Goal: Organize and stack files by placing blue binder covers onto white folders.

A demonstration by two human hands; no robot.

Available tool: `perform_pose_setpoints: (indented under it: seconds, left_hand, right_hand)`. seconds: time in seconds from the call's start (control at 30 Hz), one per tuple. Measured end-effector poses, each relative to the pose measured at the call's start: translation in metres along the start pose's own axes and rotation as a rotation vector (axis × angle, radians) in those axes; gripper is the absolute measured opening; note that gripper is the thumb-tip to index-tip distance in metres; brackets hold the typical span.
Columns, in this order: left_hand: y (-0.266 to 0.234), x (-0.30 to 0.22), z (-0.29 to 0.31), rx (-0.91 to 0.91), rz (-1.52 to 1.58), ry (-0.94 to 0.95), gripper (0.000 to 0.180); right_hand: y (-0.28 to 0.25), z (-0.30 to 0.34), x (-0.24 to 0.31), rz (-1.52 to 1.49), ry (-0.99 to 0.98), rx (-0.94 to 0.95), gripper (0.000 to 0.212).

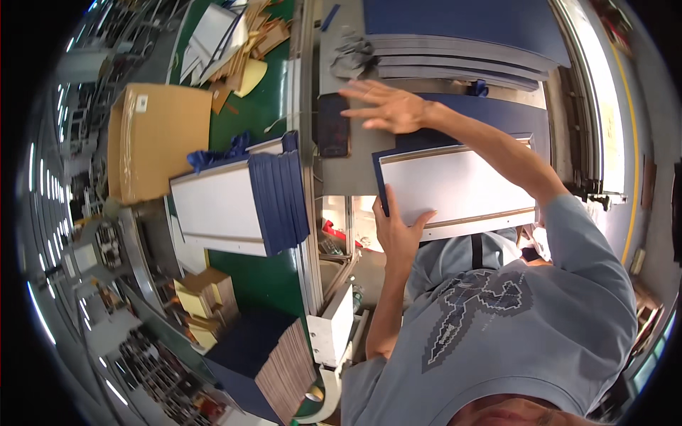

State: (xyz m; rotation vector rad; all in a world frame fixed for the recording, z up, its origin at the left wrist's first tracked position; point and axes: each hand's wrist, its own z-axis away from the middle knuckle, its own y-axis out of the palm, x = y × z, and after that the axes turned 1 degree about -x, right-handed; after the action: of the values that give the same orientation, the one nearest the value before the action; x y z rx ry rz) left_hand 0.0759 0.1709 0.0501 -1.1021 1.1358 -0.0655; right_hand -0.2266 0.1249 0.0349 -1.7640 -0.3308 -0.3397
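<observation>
white panel (455,190) has left hand (399,231) at its edge, right hand (394,112) clear.

One head-worn fisheye camera is looking steeply down from close above the person's grey short-sleeved fabric shirt (540,348), facing the bare left hand (399,231) and bare right hand (395,110) nearby; its view is curving toward a black rim, taking in the flat green surface (273,280) at left.
</observation>
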Motion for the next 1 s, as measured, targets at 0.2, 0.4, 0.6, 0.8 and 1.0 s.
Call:
perform_pose_setpoints:
  seconds: [0.2, 0.4, 0.6, 0.8, 1.0]
  left_hand:
    - [-0.007, -0.009, -0.022, -0.101, 0.064, 0.134, 0.114]
    - [0.022, -0.028, -0.083, -0.133, -0.045, 0.231, 0.113]
    - [0.047, -0.015, -0.137, 0.006, -0.107, 0.079, 0.113]
    - [0.072, -0.022, -0.120, 0.007, -0.038, 0.005, 0.114]
    - [0.056, -0.022, -0.129, 0.052, -0.021, -0.056, 0.111]
  right_hand:
    - [-0.062, 0.148, 0.000, -0.310, 0.513, -0.578, 0.059]
    - [-0.078, 0.347, 0.023, -0.088, 1.460, -0.875, 0.073]
    - [-0.017, 0.389, 0.015, -0.005, 1.381, -0.521, 0.074]
    - [-0.016, 0.374, -0.037, 0.186, 1.388, -0.482, 0.079]
    - [-0.044, 0.352, -0.033, -0.007, 1.488, -0.490, 0.082]
